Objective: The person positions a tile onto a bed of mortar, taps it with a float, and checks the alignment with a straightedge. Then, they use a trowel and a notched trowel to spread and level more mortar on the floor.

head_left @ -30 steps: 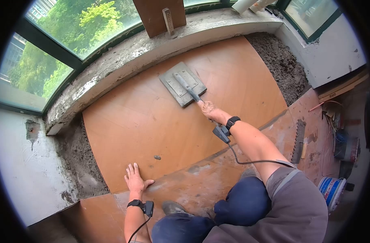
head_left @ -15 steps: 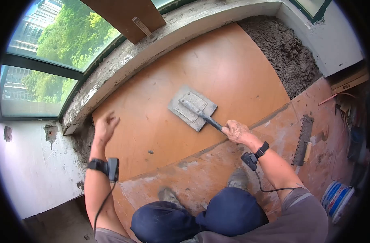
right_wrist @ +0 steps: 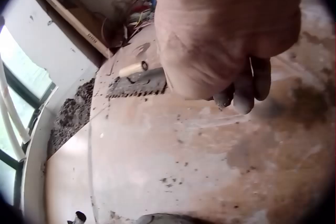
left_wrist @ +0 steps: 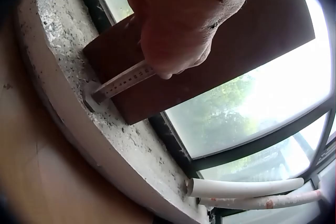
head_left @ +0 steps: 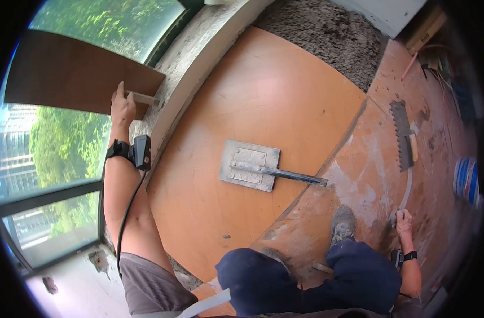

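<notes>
The head view is showing the left hand [head_left: 124, 109] in the upper left of the frame, where its fingers are meeting the end of a white marked strip [left_wrist: 124, 82]. In the left wrist view that hand is covering the strip's upper end while the lower end is standing at the rough sill [left_wrist: 68, 58]; I cannot tell whether this grip is pinching the strip or only touching it. Behind the hand, a brown board [head_left: 67, 71] is standing against the window [head_left: 115, 26], and two pipes [left_wrist: 244, 195] are lying at the lower right of the left wrist view.

The right hand [head_left: 405, 225] is hanging at the lower right of the head view, its fingers loosely curled and its grip holding nothing visible. Near the centre of the frame, a flat-plate tool [head_left: 250, 164] is lying on a large orange-brown panel [head_left: 252, 95], its dark handle pointing right. A toothed trowel [head_left: 402, 137] is lying on the stained floor [head_left: 358, 185] at the right, and a blue-and-white bucket [head_left: 466, 181] is standing near the right edge. Grey, crumbly material [head_left: 321, 40] is showing at the top, beyond the panel.
</notes>
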Motion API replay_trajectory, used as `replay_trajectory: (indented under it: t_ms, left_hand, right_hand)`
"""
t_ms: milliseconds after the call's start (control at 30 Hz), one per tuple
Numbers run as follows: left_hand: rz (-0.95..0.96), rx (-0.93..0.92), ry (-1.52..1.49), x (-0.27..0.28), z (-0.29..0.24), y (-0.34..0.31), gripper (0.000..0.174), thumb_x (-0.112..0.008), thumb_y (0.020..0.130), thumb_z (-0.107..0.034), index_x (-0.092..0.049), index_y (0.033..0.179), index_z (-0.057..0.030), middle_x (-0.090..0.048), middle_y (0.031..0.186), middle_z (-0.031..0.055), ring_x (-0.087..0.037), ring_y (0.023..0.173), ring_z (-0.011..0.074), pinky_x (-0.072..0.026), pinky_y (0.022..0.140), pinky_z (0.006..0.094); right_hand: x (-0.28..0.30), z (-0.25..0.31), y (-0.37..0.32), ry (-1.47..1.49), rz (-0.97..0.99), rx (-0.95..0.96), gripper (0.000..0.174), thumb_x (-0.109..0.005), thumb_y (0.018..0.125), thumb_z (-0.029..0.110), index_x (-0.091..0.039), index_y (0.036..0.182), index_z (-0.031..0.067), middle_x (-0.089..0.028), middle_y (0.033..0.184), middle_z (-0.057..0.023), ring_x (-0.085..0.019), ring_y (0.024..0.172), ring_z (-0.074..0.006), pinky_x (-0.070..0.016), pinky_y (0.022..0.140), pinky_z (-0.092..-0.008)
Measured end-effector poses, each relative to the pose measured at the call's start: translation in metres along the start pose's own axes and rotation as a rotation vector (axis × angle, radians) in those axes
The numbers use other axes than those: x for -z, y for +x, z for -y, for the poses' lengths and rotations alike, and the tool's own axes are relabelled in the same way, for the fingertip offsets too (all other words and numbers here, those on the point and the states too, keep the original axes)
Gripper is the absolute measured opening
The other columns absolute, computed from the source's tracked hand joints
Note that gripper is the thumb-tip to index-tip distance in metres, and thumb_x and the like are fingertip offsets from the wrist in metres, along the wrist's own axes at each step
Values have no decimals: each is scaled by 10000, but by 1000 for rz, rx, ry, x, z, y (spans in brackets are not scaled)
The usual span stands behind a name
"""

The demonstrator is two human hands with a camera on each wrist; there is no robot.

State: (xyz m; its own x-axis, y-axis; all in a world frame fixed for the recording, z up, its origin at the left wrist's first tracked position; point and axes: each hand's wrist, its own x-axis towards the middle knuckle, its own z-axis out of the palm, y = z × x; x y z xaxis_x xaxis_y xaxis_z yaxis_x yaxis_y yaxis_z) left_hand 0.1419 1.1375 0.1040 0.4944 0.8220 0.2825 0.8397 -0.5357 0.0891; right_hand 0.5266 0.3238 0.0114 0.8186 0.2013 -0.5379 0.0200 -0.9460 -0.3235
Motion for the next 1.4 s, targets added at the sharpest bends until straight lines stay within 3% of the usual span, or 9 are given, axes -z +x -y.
replay_trajectory:
  t_ms: [133,200,267,367,500,700,867,1067,1400]
  left_hand:
    - [63,70,21,10,-26,-4,280,-596,879,-181,-630,1129,-63,-655,1030,170,-626,986,333,-486,873,394]
    - [-143,-40,-75,17,-60,-10,192,-629,864,-175,-674,1027,-85,-671,967,136,-656,897,312,-515,792,374]
    - [-85,-128,-81,19,-93,-16,190,-634,860,-170,-677,1026,-89,-668,968,136,-658,887,308,-518,785,367]
    - [97,-160,-32,1,-134,-22,206,-641,854,-185,-687,1031,-89,-668,966,158,-658,893,314,-515,795,368]
    - [263,-6,97,-61,-124,-26,272,-635,846,-219,-687,1093,-116,-663,1003,191,-644,969,330,-499,853,385]
    - [367,-70,157,-98,-111,-19,278,-572,857,-182,-683,1084,-66,-652,993,220,-636,984,339,-498,863,384]
    - [469,171,-101,-104,-82,-11,265,-625,868,-161,-681,1106,-60,-698,792,137,-676,673,182,-533,633,306]
    - [498,168,-260,-95,-84,-17,255,-627,888,-142,-675,1120,-47,-672,709,62,-625,598,102,-500,538,251]
    - [496,168,-288,-92,-81,-20,270,-639,881,-160,-672,1128,-56,-683,734,67,-637,618,106,-504,551,253]
  right_hand:
    - [-17,-183,-60,-16,-149,-132,282,-509,898,242,-596,856,-23,-605,732,-167,-596,682,-262,-471,654,-386]
    - [-33,-213,-86,11,-211,-119,282,-506,900,241,-598,854,-22,-598,721,-151,-585,668,-234,-471,647,-379]
    - [-50,-231,-115,116,-288,-46,286,-518,895,256,-578,820,-14,-573,703,-142,-563,649,-224,-449,628,-357]
    - [-70,-173,-135,220,-211,-236,269,-523,892,241,-573,839,-18,-585,730,-158,-563,660,-262,-451,653,-370]
    - [-107,-146,-145,216,-197,60,236,-506,896,212,-559,841,-11,-572,739,-195,-552,665,-325,-447,638,-389]
    - [-109,-123,-176,240,-106,34,199,-457,927,142,-498,832,-27,-500,691,-186,-497,611,-290,-428,602,-371]
    - [-114,-130,-172,165,-108,17,190,-449,938,130,-503,852,-31,-489,698,-168,-485,624,-266,-421,605,-363]
    - [-95,-55,-150,232,-5,-64,238,-480,934,186,-487,864,-42,-454,679,-159,-421,609,-298,-407,612,-384]
    - [-143,-118,-162,184,3,80,218,-485,917,183,-529,847,-18,-551,739,-184,-535,666,-316,-438,647,-386]
